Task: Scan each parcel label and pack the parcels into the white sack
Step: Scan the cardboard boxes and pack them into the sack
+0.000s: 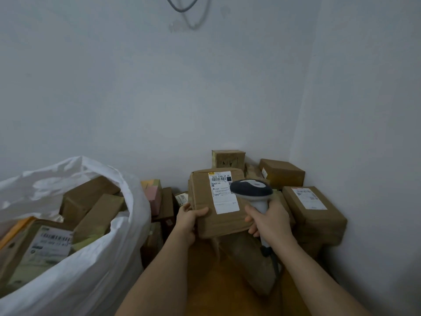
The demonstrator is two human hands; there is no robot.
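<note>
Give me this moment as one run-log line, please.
stage: scanning | left hand: holds parcel | right hand: grips scanner over label | white sack: holds parcels

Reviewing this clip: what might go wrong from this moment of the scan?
1. The grey handheld scanner, gripped by the right hand, overlaps the white shipping label; the read may miss.
2. The left hand holds the brown cardboard parcel only at one edge; it might tip.
3. The white woven sack looks nearly full; parcels may spill.

Grey cable (189,10) on white wall (159,87)
</note>
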